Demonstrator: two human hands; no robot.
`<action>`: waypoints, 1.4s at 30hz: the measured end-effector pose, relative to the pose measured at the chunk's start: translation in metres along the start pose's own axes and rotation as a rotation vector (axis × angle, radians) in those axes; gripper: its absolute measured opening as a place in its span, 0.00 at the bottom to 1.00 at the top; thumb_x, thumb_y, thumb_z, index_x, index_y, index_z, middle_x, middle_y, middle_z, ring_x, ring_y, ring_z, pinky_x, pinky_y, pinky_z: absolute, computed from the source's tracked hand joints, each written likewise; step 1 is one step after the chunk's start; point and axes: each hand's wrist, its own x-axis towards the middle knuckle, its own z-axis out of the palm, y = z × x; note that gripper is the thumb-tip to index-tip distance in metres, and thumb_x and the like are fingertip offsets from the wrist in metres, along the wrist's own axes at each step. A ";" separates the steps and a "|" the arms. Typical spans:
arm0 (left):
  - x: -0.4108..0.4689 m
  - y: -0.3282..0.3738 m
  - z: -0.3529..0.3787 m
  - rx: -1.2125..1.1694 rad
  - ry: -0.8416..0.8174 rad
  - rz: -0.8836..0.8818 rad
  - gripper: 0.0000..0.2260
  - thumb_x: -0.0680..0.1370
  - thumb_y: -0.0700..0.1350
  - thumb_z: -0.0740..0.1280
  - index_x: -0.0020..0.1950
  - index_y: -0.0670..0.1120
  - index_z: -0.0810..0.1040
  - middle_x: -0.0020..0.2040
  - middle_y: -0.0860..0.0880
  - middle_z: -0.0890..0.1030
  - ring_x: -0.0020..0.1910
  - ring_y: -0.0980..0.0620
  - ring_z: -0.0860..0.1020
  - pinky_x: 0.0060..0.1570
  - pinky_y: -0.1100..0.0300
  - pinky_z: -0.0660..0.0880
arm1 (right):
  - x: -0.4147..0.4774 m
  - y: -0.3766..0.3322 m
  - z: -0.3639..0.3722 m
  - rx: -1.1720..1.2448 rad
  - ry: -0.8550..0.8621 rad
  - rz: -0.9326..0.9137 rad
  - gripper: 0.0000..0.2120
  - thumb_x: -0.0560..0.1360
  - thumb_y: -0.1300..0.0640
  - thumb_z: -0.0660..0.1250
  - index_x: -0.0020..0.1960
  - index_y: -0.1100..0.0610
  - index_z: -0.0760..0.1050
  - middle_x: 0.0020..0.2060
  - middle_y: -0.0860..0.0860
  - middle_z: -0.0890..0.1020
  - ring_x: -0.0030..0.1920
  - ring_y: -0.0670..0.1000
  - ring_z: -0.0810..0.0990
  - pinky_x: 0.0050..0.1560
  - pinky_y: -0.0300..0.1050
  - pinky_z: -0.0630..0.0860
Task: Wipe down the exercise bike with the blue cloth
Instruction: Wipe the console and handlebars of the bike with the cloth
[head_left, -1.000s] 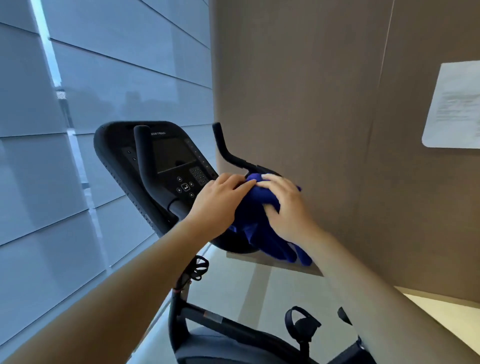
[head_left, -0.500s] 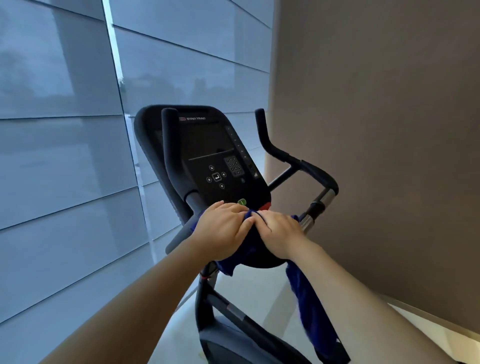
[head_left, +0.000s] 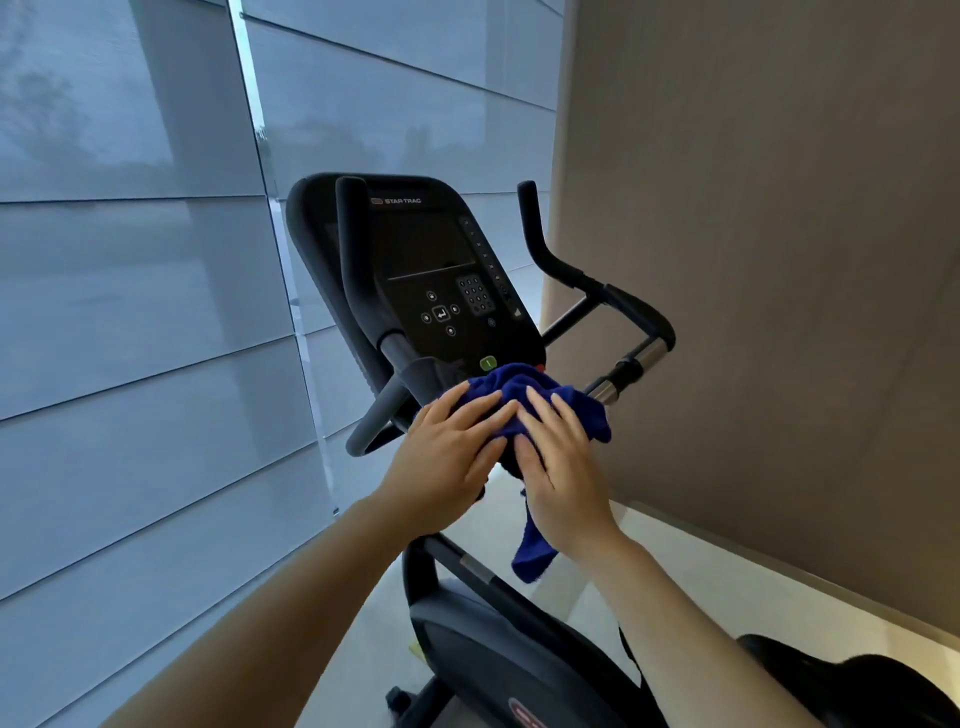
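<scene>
Grey blinds left, tan wall right. Your left hand (head_left: 448, 457) and right hand (head_left: 562, 467) lie flat, fingers extended, pressing the bunched blue cloth (head_left: 524, 400) onto the exercise bike (head_left: 431, 270) below its glossy black console; one cloth tail hangs down.

Single head-worn wide-angle view, looking forward and down from above and behind both forearms. Faces the exercise bike (head_left: 441, 291) console at close range, with the left hand (head_left: 447, 457) and right hand (head_left: 561, 467) near the centre of frame. Takes in window blinds (head_left: 130, 312) on the left, a brown wall (head_left: 779, 260) on the right, pale floor below. Straight lines bowed toward the edges. No second view to share with.
</scene>
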 end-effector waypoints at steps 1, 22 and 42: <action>-0.006 -0.002 -0.003 0.009 -0.015 0.020 0.23 0.80 0.59 0.42 0.73 0.58 0.59 0.74 0.58 0.60 0.75 0.53 0.49 0.69 0.63 0.39 | -0.005 0.000 -0.004 0.047 -0.023 -0.013 0.22 0.79 0.48 0.47 0.72 0.49 0.62 0.73 0.44 0.61 0.74 0.43 0.49 0.73 0.40 0.46; 0.044 -0.031 0.006 0.191 -0.069 0.221 0.27 0.76 0.59 0.52 0.67 0.46 0.72 0.67 0.44 0.73 0.66 0.48 0.71 0.67 0.56 0.58 | 0.062 0.047 -0.003 0.070 0.050 -0.311 0.21 0.74 0.52 0.54 0.62 0.57 0.74 0.57 0.49 0.80 0.57 0.43 0.77 0.59 0.36 0.71; 0.019 -0.050 0.010 0.126 0.047 0.421 0.20 0.80 0.54 0.53 0.68 0.49 0.70 0.64 0.49 0.73 0.65 0.50 0.69 0.66 0.55 0.61 | 0.002 -0.024 0.044 -0.312 0.334 0.116 0.23 0.74 0.59 0.50 0.68 0.58 0.67 0.66 0.54 0.72 0.67 0.56 0.68 0.67 0.59 0.63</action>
